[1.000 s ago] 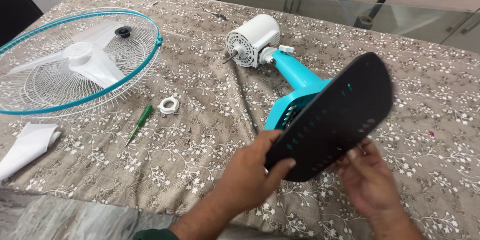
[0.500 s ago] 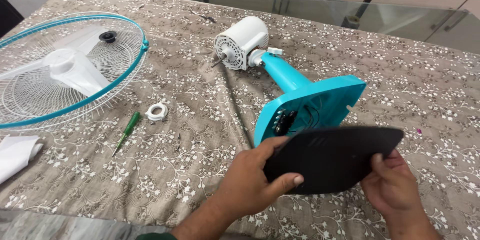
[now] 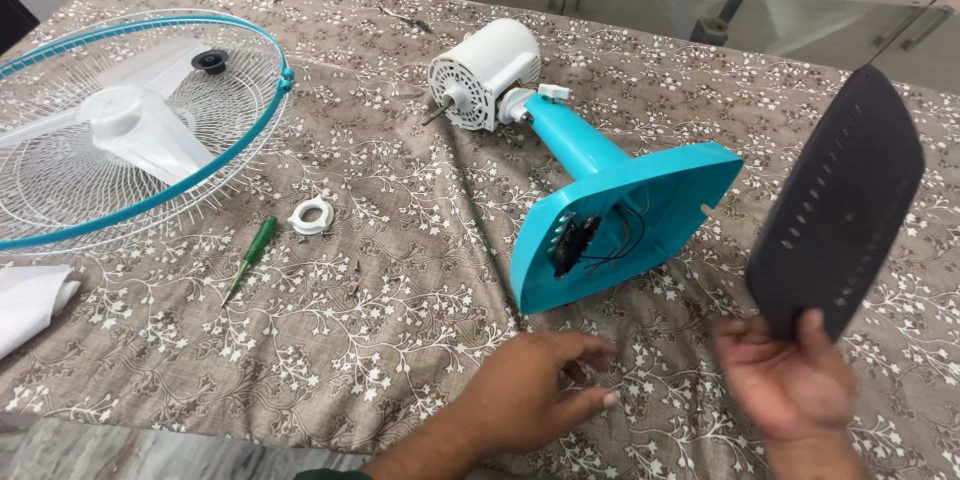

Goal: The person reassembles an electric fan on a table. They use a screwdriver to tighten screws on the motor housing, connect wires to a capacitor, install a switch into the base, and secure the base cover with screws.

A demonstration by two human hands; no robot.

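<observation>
A table fan lies on its side on a floral cloth: white motor [image 3: 485, 73], turquoise neck and turquoise base [image 3: 625, 225], whose open underside shows black wires. My right hand [image 3: 785, 385] grips the lower edge of a black slotted bottom cover [image 3: 838, 202], held upright to the right of the base. My left hand [image 3: 540, 395] hovers just in front of the base, fingers loosely apart, holding nothing.
A white wire fan guard with a turquoise rim [image 3: 130, 130] holds the white blade at the left. A green screwdriver [image 3: 250, 257], a white plastic ring nut [image 3: 312, 216] and a small screw lie mid-cloth. A white cloth [image 3: 30, 302] sits at the left edge. A glass tabletop [image 3: 760, 25] lies behind.
The black cover has come off the base. My left hand let go of it, and my right hand swung it up and to the right.
</observation>
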